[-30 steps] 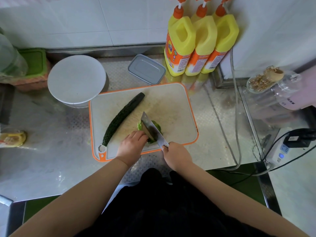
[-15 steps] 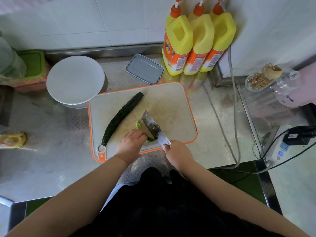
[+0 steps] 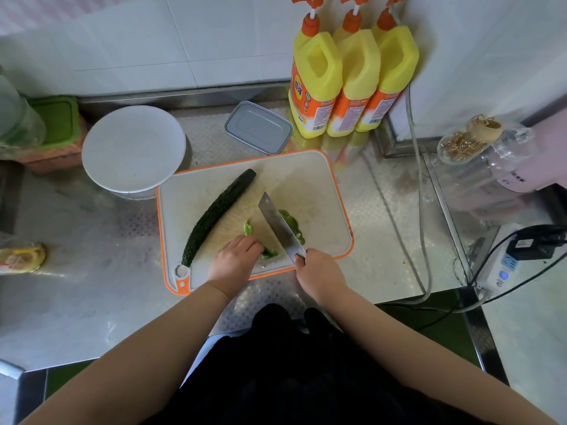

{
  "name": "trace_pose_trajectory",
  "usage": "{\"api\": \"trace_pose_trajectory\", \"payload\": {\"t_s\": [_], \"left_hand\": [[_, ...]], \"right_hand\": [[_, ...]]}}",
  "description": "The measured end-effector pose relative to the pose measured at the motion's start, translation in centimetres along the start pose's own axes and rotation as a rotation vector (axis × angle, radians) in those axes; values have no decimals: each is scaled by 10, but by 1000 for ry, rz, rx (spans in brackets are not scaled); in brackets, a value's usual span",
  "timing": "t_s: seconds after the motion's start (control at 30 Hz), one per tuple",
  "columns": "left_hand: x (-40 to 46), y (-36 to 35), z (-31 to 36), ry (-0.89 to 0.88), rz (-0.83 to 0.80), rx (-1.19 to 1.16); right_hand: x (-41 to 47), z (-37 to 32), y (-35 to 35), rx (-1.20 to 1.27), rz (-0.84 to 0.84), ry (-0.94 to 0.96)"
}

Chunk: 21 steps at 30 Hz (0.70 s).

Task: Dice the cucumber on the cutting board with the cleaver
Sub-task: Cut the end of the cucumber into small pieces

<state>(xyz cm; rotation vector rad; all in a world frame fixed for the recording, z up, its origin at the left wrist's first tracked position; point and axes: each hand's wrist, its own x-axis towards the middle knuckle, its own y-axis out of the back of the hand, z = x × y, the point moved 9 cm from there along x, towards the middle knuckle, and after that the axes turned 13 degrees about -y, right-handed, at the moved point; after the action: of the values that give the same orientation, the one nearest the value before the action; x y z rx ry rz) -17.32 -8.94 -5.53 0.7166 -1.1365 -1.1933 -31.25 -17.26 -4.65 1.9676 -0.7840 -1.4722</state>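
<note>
A white cutting board (image 3: 319,191) with an orange rim lies on the steel counter. A long dark cucumber half (image 3: 219,214) lies diagonally on its left part. My right hand (image 3: 319,271) grips the cleaver (image 3: 277,228) by its handle, blade edge down on the board. Pale green cut cucumber pieces (image 3: 291,223) lie on both sides of the blade. My left hand (image 3: 234,262), fingers curled, presses on the cucumber pieces (image 3: 270,253) at the board's near edge, just left of the blade.
A white round lid (image 3: 133,148) sits left of the board. Behind the board lies a grey rectangular container (image 3: 259,127), with three yellow detergent bottles (image 3: 352,78) to its right. A glass jar (image 3: 478,145) and a power strip (image 3: 503,268) with cables are on the right.
The cleaver has shifted slightly left through the cut pieces, leaving more green pieces showing on its right side. My left hand stays on the pieces by the blade.
</note>
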Motion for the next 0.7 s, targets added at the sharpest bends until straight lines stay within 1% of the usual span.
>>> {"api": "trace_pose_trajectory", "payload": {"t_s": [0.2, 0.43, 0.7], "left_hand": [[1, 0, -1, -4, -2, 24], [0, -5, -3, -13, -14, 10], [2, 3, 2, -63, 44, 21]], "right_hand": [[-14, -27, -6, -59, 45, 114], [-18, -28, -11, -132, 35, 129], [-18, -26, -16, -181, 50, 142]]}}
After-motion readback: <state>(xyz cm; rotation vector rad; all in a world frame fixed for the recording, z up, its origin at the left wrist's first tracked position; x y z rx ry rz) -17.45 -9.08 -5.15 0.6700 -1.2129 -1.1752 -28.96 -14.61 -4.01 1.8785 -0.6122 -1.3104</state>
